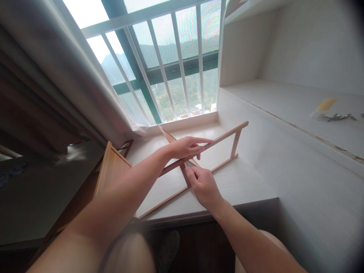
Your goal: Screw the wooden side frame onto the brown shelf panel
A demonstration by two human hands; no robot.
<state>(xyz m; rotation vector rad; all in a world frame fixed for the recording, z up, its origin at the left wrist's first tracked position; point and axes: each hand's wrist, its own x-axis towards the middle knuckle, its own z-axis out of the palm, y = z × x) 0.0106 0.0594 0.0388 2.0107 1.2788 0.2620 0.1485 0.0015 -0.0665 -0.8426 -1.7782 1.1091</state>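
Note:
A light wooden ladder-like frame (227, 138) stands on its long edge on the pale window ledge (250, 178), running from near me toward the far right. My left hand (186, 146) rests on its upper rail, fingers wrapped over the rail with the index stretched along it. Just below, my right hand (202, 184) is closed in a pinch at a cross rung of the frame, gripping something small and thin that I cannot make out. A second thin wooden slat (168, 135) slants away behind the left hand.
A wooden panel (112, 168) leans at the ledge's left end beside a grey curtain (71, 76). Behind is a barred window (170, 64). On the right, a white shelf (298, 102) holds small dark items (337, 117) and a yellow object (325, 103). My knees are below.

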